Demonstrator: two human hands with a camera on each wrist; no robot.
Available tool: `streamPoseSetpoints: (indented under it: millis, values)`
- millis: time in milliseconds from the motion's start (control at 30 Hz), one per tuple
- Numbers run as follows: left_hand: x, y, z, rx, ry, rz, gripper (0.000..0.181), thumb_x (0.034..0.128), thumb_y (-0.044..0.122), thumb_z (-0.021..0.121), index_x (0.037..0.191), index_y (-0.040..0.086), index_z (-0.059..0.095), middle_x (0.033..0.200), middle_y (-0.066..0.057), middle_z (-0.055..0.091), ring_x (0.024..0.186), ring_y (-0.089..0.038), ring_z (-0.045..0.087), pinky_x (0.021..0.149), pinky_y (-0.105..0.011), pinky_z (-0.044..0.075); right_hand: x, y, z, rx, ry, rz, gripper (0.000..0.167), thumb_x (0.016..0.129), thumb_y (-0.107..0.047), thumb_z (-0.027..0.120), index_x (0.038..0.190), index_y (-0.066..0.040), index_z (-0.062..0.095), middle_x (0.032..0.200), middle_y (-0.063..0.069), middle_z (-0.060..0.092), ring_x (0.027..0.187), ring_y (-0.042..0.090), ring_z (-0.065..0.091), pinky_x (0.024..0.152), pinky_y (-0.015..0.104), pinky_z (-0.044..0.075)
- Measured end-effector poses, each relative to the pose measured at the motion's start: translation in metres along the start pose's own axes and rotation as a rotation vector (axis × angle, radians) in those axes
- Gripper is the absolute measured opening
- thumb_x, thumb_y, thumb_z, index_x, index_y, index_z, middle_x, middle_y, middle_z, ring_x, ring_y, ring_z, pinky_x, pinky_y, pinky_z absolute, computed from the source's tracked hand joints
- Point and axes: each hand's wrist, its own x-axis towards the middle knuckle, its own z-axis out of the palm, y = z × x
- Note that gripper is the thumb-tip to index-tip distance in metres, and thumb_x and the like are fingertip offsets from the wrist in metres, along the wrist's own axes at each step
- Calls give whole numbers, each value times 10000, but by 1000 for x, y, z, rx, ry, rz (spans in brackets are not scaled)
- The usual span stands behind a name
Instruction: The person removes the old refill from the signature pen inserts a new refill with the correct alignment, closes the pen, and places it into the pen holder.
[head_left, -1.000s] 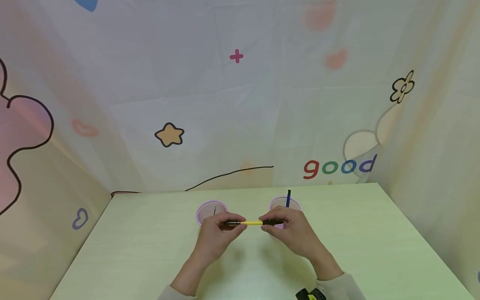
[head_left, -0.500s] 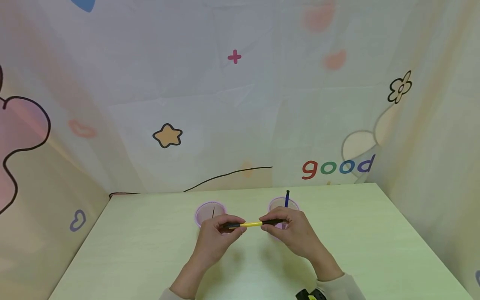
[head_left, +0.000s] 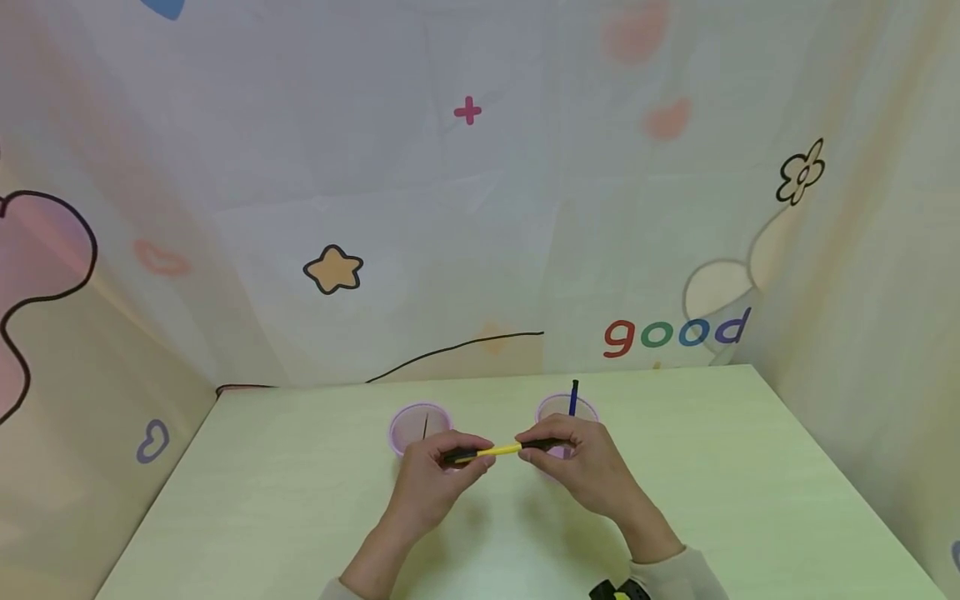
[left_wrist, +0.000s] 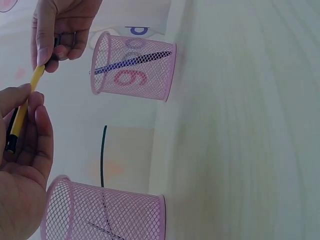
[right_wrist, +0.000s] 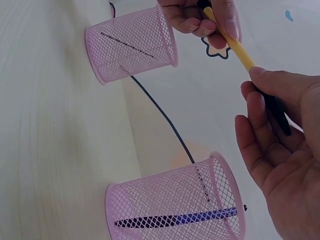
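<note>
A yellow pen with black ends (head_left: 499,451) is held level above the table, tilted slightly down to the left. My left hand (head_left: 435,479) pinches its black-clipped end between thumb and fingers. At the other end, my right hand (head_left: 588,467) pinches the tapered black part; a short yellow stretch shows between the hands. Just beyond the left hand stands a pink mesh pen cup (head_left: 401,424) holding a thin dark stick (right_wrist: 127,45). Partly hidden behind the right hand, a second pink mesh cup (right_wrist: 150,192) contains a blue pen with black ends (head_left: 573,398).
Both cups stand upright on a pale wooden table (head_left: 285,500). A printed cloth (head_left: 420,250) hangs behind the table and along its sides. At the bottom edge, a black and yellow object (head_left: 619,591) appears beside the right sleeve (head_left: 678,575).
The pen has tilted slightly, its left end lower than a second ago. Both hands keep their grip and have barely moved. The head view has shifted a little.
</note>
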Motion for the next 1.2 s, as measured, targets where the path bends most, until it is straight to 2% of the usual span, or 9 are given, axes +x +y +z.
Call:
streamPoseSetpoints:
  millis: [167, 367, 567, 800, 1000, 1200]
  values:
    - [0, -1, 3, 5, -3, 8, 162, 871, 137, 845, 1027, 119, 809, 1010, -102, 779, 876, -82, 726, 795, -228, 608, -1, -1, 0, 10, -1, -11, 142, 878, -144, 836, 1018, -166, 817, 929, -67, 745, 840, 74, 682, 689, 244, 567]
    - [1, 0, 4, -36, -13, 5, 170, 899, 125, 816, 1062, 81, 795, 1002, -135, 779, 812, -100, 748, 789, -265, 625, -1, -2, 0, 10, -8, 5, 133, 880, -179, 838, 1010, -201, 816, 922, -75, 742, 839, 74, 676, 689, 242, 556]
    - [0, 2, 2, -37, -10, 10, 175, 909, 149, 808, 1066, 73, 790, 973, -144, 776, 783, -98, 741, 774, -250, 617, -2, -3, -1, 41, -51, 73, 141, 892, -220, 831, 1031, -215, 810, 938, -53, 746, 808, 86, 683, 671, 243, 565]
    - [0, 3, 2, -55, -12, -5, 174, 907, 142, 808, 1065, 73, 787, 998, -151, 773, 801, -100, 746, 796, -264, 622, -2, -3, -5, 96, -120, 128, 173, 943, -252, 776, 1089, -160, 797, 965, 3, 773, 790, 130, 703, 699, 261, 594]
    - [0, 3, 1, -70, -17, 0, 200, 906, 141, 809, 1083, 54, 782, 1000, -166, 774, 794, -107, 750, 807, -275, 626, -1, -1, -7, 104, -149, 125, 190, 961, -252, 751, 1106, -138, 794, 915, 10, 771, 754, 106, 666, 688, 256, 572]
    - [-1, 2, 1, -85, -32, 0, 212, 910, 158, 806, 1092, 53, 778, 983, -182, 774, 805, -205, 766, 806, -274, 625, -2, 1, -8, 96, -151, 112, 178, 962, -245, 747, 1101, -145, 797, 906, 3, 776, 758, 100, 669, 692, 298, 585]
